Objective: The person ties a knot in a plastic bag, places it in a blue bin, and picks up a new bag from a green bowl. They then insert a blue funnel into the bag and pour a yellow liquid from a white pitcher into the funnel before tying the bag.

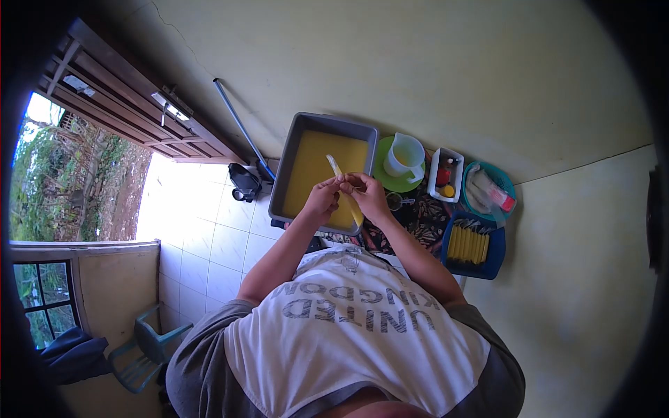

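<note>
A plain, pale greenish wall [446, 63] rises behind, a thin crack [167, 24] running down its upper left. A brown wooden door [129, 90] stands open, its metal handle [171, 108] showing, and daylight pours across white floor tiles [216, 240]. Greenery [77, 167] grows outside. Lower left are a dark-framed window [47, 299] and a teal chair [150, 341] with slats.

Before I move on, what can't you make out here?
Head view, middle of the yellow tube: hidden by left hand and right hand.
Head view, floor of the grey tub: covered by the yellow filling.
Head view, small things in the white box: too small to identify.
</note>
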### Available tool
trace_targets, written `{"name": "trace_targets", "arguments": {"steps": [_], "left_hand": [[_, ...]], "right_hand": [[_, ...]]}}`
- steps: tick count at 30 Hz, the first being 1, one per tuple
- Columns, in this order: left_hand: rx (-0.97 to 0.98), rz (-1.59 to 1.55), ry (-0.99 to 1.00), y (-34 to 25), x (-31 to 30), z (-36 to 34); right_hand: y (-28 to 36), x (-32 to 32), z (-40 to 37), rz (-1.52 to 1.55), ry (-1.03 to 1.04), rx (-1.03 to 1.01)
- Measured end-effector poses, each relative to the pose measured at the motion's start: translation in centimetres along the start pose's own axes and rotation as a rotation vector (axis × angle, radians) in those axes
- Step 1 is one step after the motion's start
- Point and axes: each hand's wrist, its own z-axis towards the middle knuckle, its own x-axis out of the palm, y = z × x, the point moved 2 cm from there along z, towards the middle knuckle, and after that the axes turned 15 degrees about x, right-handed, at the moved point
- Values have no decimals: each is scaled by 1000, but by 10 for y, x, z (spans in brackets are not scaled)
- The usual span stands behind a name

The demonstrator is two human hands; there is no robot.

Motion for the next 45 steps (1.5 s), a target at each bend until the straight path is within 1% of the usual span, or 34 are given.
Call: {"name": "trace_targets", "arguments": {"steps": [1, 2, 4, 5, 7, 9, 14, 17, 26, 29, 30, 31, 32, 34, 35, 36, 37, 38, 39, 40, 41, 43, 44, 45], "left_hand": [[-69, -38, -18, 6, -3, 2], [-71, -37, -17, 11, -5, 5], [-177, -127, -62, 20, -7, 8], [-179, -126, -62, 22, -8, 10], [-284, -192, -35, 28, -11, 11], [-301, -219, -34, 31, -14, 13], [-327, -264, -73, 37, -17, 13], [-352, -284, -83, 35, -15, 11], [-372, -303, -92, 33, -17, 11], [-336, -275, -64, 34, -18, 12], [-273, -220, -64, 33, -18, 12], [-209, -164, -64, 32, -18, 11], [-209, -164, -63, 32, -18, 10], [-28, 58, -20, 23, -17, 7], [-26, 58, -19, 21, -14, 6], [107, 234, -16, 12, -7, 3], [238, 410, -14, 4, -2, 0], [240, 409, -13, -1, 1, -1], [308, 544, -27, -7, 3, -1], [376, 678, -41, -11, 4, -1], [379, 678, -42, -12, 4, 0], [498, 743, -75, -14, 5, 0], [500, 742, -76, -12, 3, 2], [459, 705, -65, -9, 0, 4]], "right_hand": [[-8, -1, 2, -51, -46, 21], [-15, -3, 4, -102, -92, 41], [-12, -3, 0, -117, -108, 64], [-11, -3, -2, -133, -123, 85], [-12, -4, -2, -167, -132, 118], [-13, -4, -2, -201, -141, 151], [-21, -5, 2, -283, -196, 114], [-11, -5, -2, -342, -206, 145], [-12, -4, 0, -361, -204, 147], [-17, -6, 5, -344, -168, 163], [-21, -7, 7, -344, -168, 163], [-25, -7, 9, -299, -139, 119], [-28, -8, 12, -256, -110, 74], [-17, -9, 11, -247, -77, 56], [-11, -9, 12, -238, -44, 39], [-6, -11, 14, -239, -45, 37], [-3, -12, 17, -224, 7, 57], [1, -12, 19, -210, 60, 76], [5, -13, 22, -210, 60, 74], [10, -12, 24, -215, 113, 40], [14, -11, 26, -221, 167, 4], [19, -8, 29, -220, 176, -13], [21, -6, 30, -219, 185, -27], [25, -5, 29, -220, 186, -28]]}}
